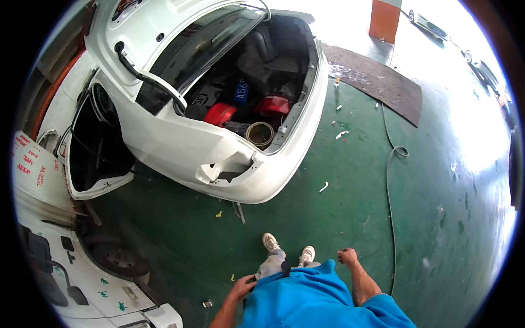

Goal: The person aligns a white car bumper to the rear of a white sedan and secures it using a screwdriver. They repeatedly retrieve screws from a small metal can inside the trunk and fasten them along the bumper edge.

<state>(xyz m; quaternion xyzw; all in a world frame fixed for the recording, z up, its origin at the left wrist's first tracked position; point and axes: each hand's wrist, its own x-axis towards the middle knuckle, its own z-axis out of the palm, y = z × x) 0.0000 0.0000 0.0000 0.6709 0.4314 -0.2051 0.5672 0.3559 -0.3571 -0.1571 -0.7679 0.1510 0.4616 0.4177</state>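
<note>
"Starting biggest, what stands on the floor (350, 229)?"
"The car (180, 147), boot (281, 57) open, its lampless rear corner nearest the person."
"And the hose (390, 218)?"
"Right of the car; a foot catching its loop could mean a trip."
"Inside the boot?"
"Two red lamps (220, 115), which might scratch if they slid together, and a can (260, 135) at the near edge; a knock could tip it."
"Hands?"
"Left hand (241, 286) by the thigh, fingers bent; right hand (346, 256) loosely curled, apart from the car. Whether either holds anything, I cannot tell"
</note>
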